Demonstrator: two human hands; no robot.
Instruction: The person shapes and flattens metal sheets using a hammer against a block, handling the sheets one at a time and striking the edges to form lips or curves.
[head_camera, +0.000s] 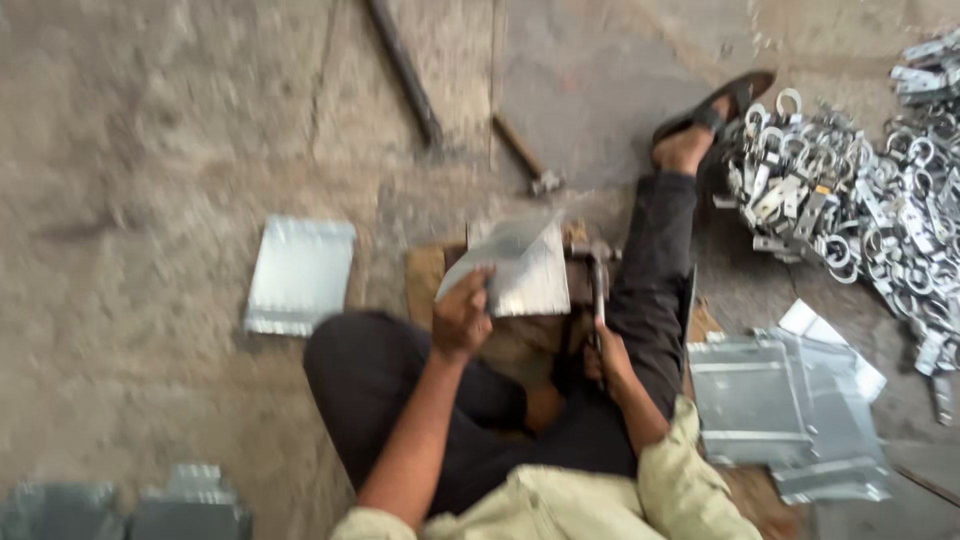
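Note:
Seated on the floor, I look down at my legs in dark trousers. My left hand (462, 318) grips the near edge of a bent sheet-metal plate (520, 262) that rests on a rusty iron block (580, 282) between my legs. My right hand (607, 357) holds the handle of a hammer (598, 272), whose head sits by the plate's right edge. The picture is blurred by motion.
A flat metal plate (299, 275) lies on the concrete floor to the left. A stack of similar plates (785, 400) sits at my right. A heap of metal ring clamps (860, 190) fills the upper right. A second hammer (525, 155) and a dark rod (405, 70) lie ahead.

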